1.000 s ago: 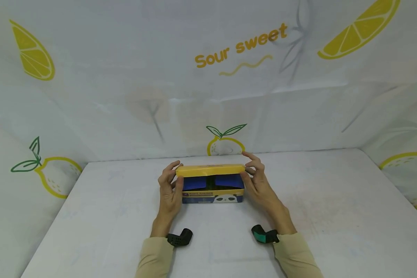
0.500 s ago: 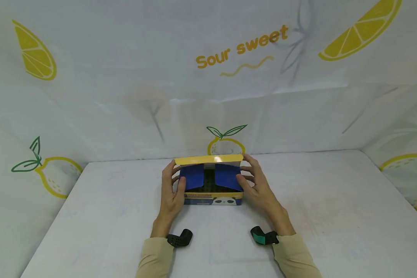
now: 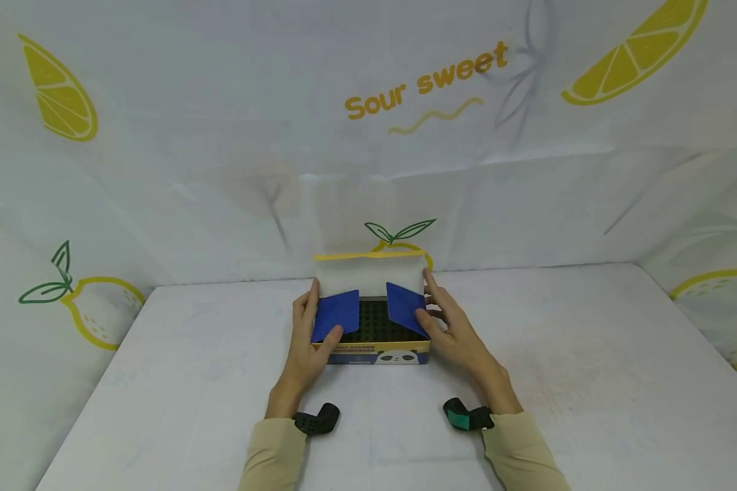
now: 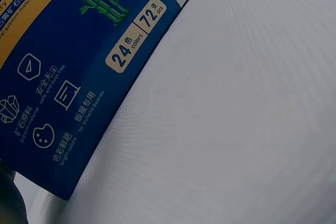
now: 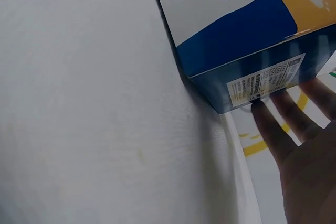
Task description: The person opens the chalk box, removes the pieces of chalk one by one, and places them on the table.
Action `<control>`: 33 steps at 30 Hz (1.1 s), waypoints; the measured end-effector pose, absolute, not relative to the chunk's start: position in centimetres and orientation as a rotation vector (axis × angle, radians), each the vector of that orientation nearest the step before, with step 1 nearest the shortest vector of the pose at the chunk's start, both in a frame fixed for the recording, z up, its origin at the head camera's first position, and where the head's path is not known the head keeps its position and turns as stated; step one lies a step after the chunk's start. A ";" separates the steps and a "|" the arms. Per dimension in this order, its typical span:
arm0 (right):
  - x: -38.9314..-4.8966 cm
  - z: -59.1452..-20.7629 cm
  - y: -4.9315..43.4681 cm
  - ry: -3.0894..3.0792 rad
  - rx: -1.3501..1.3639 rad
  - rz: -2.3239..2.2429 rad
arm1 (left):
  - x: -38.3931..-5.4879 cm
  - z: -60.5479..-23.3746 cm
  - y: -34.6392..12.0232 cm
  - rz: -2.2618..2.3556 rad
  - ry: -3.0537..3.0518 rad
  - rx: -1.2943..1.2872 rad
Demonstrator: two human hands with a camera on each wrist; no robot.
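Observation:
A cardboard chalk box [image 3: 398,356], yellow and blue with a panda face, stands on the table with its lid [image 3: 370,277] raised at the back. Two blue side flaps, the left flap [image 3: 336,314] and the right flap [image 3: 403,305], tilt over the opening. Between them shows a dark insert [image 3: 373,322] full of holes. My left hand [image 3: 306,354] lies along the left end, thumb on the left flap. At the right end my right hand [image 3: 463,344] touches with extended fingers [image 5: 300,118], its thumb by the right flap. The left wrist view shows the printed front [image 4: 68,93].
The box sits on a white-covered table [image 3: 190,395]. Behind it rises a white cloth backdrop [image 3: 221,136] printed with lemons and lettering. Each wrist wears a black device, the left device [image 3: 318,419] and the right device [image 3: 468,414].
The lid has swung up and back from nearly closed. The side flaps have parted, baring the holed insert. My left thumb has moved right onto the left flap.

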State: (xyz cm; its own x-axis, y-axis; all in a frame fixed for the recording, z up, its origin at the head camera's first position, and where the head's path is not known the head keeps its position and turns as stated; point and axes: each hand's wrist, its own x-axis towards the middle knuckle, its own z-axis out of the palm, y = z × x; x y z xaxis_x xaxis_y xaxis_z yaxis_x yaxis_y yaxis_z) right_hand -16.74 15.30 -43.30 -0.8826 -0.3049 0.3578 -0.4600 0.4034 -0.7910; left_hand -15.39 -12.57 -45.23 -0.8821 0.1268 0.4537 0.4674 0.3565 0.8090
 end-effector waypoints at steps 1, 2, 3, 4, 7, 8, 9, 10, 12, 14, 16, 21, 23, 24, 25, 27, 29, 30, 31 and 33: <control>-16.7 -43.3 15.3 -2.516 0.682 1.494 | -15.4 -45.2 -12.6 -1.546 -2.322 -0.518; -16.7 -43.4 15.4 -2.537 0.675 1.506 | -15.3 -45.2 -12.6 -1.557 -2.333 -0.510; -16.7 -43.4 15.4 -2.557 0.666 1.517 | -15.3 -45.2 -12.6 -1.563 -2.343 -0.503; -16.6 -43.5 15.5 -2.577 0.659 1.528 | -15.2 -45.1 -12.6 -1.569 -2.356 -0.493; -16.5 -43.5 15.7 -2.630 0.631 1.572 | -15.2 -45.1 -12.7 -1.571 -2.390 -0.462; -16.4 -43.5 15.8 -2.640 0.629 1.590 | -15.2 -45.0 -12.7 -1.570 -2.402 -0.449; -16.4 -43.5 15.9 -2.650 0.629 1.601 | -15.1 -45.0 -12.7 -1.568 -2.413 -0.437; -16.3 -43.5 16.0 -2.672 0.621 1.608 | -15.1 -44.9 -12.7 -1.563 -2.424 -0.425; -16.3 -43.4 16.1 -2.709 0.609 1.621 | -15.1 -44.9 -12.8 -1.547 -2.444 -0.403; -16.2 -43.3 16.3 -2.741 0.603 1.626 | -15.1 -44.9 -12.9 -1.535 -2.452 -0.394; -16.2 -43.2 16.4 -2.773 0.586 1.621 | -15.2 -45.1 -13.0 -1.527 -2.451 -0.402; -16.4 -43.4 16.5 -2.763 0.591 1.617 | -15.3 -45.2 -13.2 -1.579 -2.438 -0.411; -16.5 -43.5 16.5 -2.752 0.595 1.621 | -15.3 -45.2 -13.3 -1.602 -2.441 -0.399; -16.5 -43.5 16.5 -2.748 0.597 1.625 | -15.3 -45.2 -13.3 -1.611 -2.443 -0.396; -16.5 -43.5 16.5 -2.743 0.597 1.631 | -15.3 -45.2 -13.3 -1.615 -2.445 -0.395; -16.6 -43.6 16.5 -2.737 0.596 1.643 | -15.3 -45.3 -13.4 -1.617 -2.445 -0.398; -16.6 -43.8 16.5 -2.735 0.597 1.651 | -15.4 -45.4 -13.5 -1.609 -2.445 -0.409; -16.6 -43.8 16.6 -2.735 0.597 1.652 | -15.4 -45.4 -13.5 -1.607 -2.443 -0.415; -16.6 -43.9 16.6 -2.735 0.597 1.656 | -15.4 -45.5 -13.5 -1.605 -2.442 -0.420; -16.6 -44.0 16.6 -2.733 0.599 1.657 | -15.4 -45.6 -13.5 -1.600 -2.438 -0.431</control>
State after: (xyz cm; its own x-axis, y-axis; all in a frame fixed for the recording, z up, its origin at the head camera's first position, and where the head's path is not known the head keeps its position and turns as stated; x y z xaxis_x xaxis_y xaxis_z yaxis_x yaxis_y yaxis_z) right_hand -16.56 16.60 -43.95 -0.9263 -0.3646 0.0947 -0.2526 0.4147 -0.8742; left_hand -15.40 -13.48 -45.55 -0.9390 0.1349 0.3162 0.3438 0.3738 0.8614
